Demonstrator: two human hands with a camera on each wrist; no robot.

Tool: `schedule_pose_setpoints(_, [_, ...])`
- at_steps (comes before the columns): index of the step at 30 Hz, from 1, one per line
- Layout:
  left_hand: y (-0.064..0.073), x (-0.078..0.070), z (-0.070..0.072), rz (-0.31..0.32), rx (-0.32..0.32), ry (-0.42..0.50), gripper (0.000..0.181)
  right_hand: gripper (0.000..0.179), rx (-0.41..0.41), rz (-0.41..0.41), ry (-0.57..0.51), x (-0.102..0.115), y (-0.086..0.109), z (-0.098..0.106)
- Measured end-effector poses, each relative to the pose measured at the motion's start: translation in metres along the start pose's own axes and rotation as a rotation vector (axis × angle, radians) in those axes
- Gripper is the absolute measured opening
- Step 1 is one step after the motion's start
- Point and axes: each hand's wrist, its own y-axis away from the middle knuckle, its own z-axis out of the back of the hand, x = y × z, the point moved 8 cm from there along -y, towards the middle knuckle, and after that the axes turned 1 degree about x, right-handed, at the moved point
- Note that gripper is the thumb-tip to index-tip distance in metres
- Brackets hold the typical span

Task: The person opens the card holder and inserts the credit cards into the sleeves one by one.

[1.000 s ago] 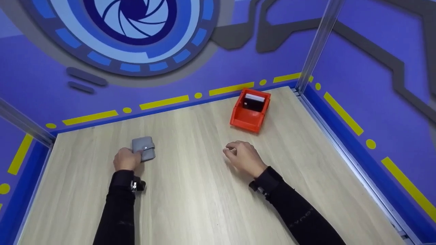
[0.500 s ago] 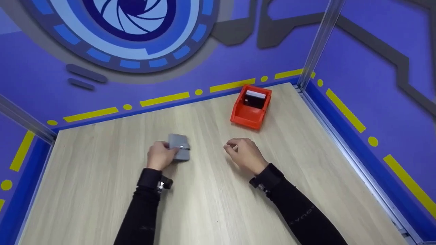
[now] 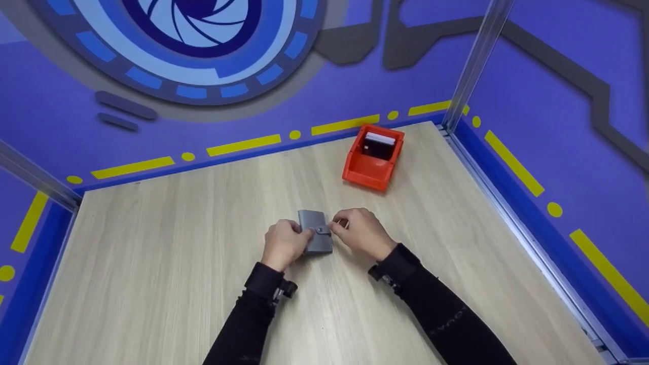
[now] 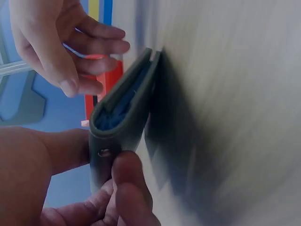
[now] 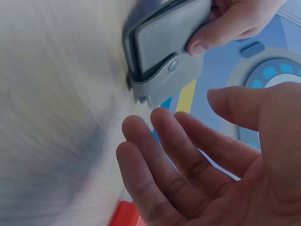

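the left hand (image 3: 283, 244) pinches the grey wallet (image 3: 315, 219) along its left side, thumb on the front cover and fingers behind, probably so that the strap (image 5: 157, 78) is left free and faces the other hand. the wallet is thus between both hands, over the pale wooden surface (image 3: 167, 284); whether its lower edge touches the wood, i cannot tell. the right hand (image 3: 362, 232) is just beside the strap's end, fingers apart and loosely bent, gripping nothing. farther back, the red bin (image 3: 366, 178) has its low front toward the person, likely for easy reach to the white and black cards (image 3: 379, 147) at its back. the wallet looks smooth and leathery, stitched along the edges, its rounded strap fastened by a shiny metal snap (image 5: 173, 66); from the end, its covers bend around bluish inner layers.
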Motion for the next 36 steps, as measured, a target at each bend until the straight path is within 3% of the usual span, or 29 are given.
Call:
schedule_pose_setpoints(7, [0.015, -0.018, -0.004, -0.101, 0.013, 0.021, 0.027, 0.022, 0.050, 0.040, -0.010, 0.006, 0.001, -0.002])
schedule_pose_setpoints(15, [0.028, -0.042, 0.006, -0.180, 0.038, 0.048, 0.021, 0.033, 0.113, 0.028, -0.020, 0.011, 0.004, 0.008])
schedule_pose_setpoints(23, [0.038, -0.056, 0.020, -0.272, -0.022, 0.076, 0.023, 0.024, 0.093, 0.097, 0.055, 0.030, 0.010, 0.009])
schedule_pose_setpoints(28, [0.037, -0.051, 0.024, -0.256, -0.030, 0.094, 0.021, 0.025, 0.023, 0.144, 0.038, 0.034, 0.008, 0.008])
schedule_pose_setpoints(33, [0.032, -0.043, 0.040, -0.189, -0.041, 0.183, 0.017, 0.025, -0.055, 0.160, -0.062, 0.029, 0.004, 0.022])
schedule_pose_setpoints(36, [0.032, -0.044, 0.050, -0.188, -0.043, 0.229, 0.018, 0.023, -0.080, 0.156, -0.097, 0.027, 0.003, 0.033])
